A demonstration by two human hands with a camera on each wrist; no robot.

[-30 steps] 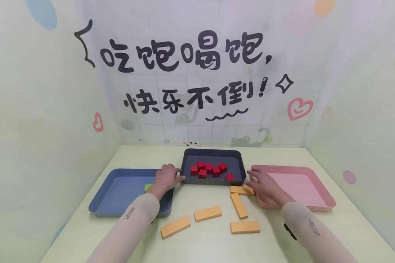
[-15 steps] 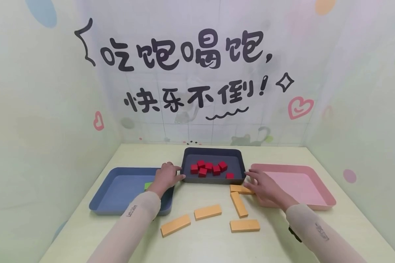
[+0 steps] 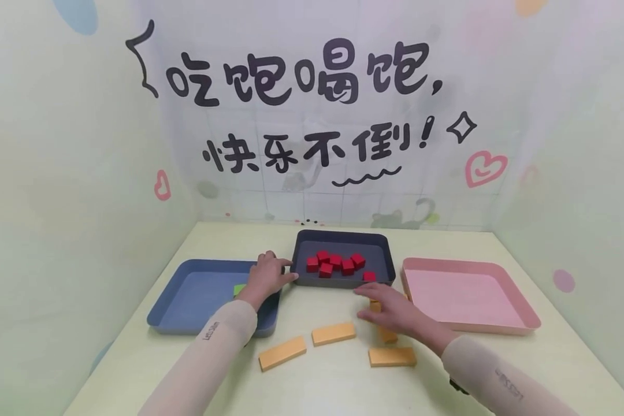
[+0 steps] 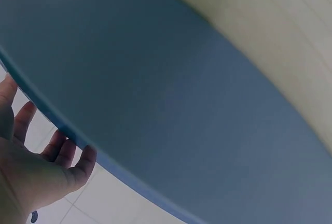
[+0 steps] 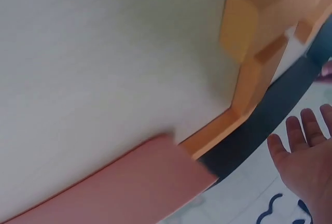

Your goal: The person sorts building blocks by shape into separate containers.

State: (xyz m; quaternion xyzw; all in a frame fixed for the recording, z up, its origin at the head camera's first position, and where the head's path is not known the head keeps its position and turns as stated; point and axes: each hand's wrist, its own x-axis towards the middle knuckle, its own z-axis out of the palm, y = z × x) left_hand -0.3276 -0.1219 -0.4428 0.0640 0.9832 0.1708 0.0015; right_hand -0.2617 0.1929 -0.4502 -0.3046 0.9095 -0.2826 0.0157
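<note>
My left hand [image 3: 265,276] reaches across the right rim of the blue tray [image 3: 187,294], fingertips right at the left edge of the dark grey tray [image 3: 333,283]. In the left wrist view its fingers [image 4: 85,159] are loosely bent near the blue tray's rim. Several red cubes [image 3: 326,270] lie in the dark tray. My right hand [image 3: 395,309] hovers above the orange wooden blocks in front of that tray, fingers relaxed and holding nothing. It partly hides an orange block [image 3: 389,335] and another behind it.
More orange blocks lie on the table: one block [image 3: 334,333] in the middle, one [image 3: 283,353] to its left and one [image 3: 392,357] nearer me. A pink tray [image 3: 468,294] stands at the right. A green piece [image 3: 238,289] shows in the blue tray.
My right hand has moved left, away from the pink tray and the dark tray's right corner, to over the orange blocks. The left hand stays by the dark tray. The head view has shifted slightly.
</note>
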